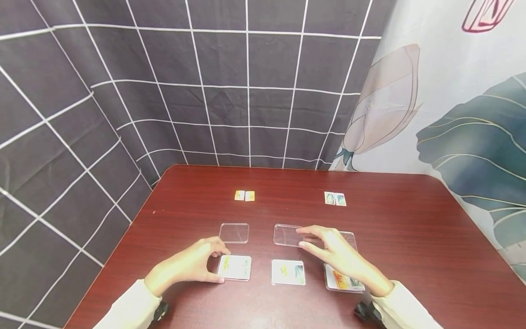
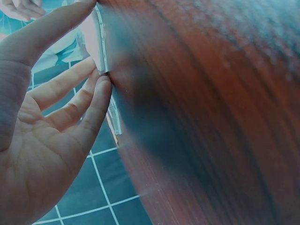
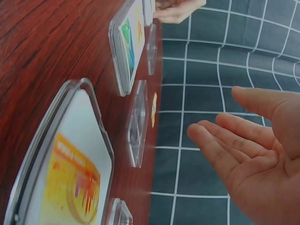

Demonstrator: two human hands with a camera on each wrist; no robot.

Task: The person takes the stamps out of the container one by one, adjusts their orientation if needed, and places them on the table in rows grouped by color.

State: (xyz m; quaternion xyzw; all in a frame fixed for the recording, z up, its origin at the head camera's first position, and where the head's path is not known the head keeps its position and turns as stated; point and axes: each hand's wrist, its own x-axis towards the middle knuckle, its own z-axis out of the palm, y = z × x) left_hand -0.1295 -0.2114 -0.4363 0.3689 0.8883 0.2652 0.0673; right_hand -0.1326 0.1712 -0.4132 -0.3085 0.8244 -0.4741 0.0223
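My left hand (image 1: 186,262) has its thumb and fingertips at the left corners of a clear plastic case (image 1: 235,267) with a white printed card in it, and pinches it across its near and far edges. The left wrist view shows the fingertips on the rim of this case (image 2: 102,42). Over the right side my right hand (image 1: 334,249) hovers with fingers extended, holding nothing, near a clear empty plastic cover (image 1: 285,235). A second filled case (image 1: 288,273) lies in the middle. A third case (image 1: 343,279), with an orange and yellow print, lies partly under the right forearm.
Another clear cover (image 1: 234,233) lies behind the left case, and one more (image 1: 349,238) is partly hidden by the right hand. Farther back are a pair of small yellow cards (image 1: 244,195) and a pair of green ones (image 1: 335,198) on the reddish-brown table (image 1: 197,196).
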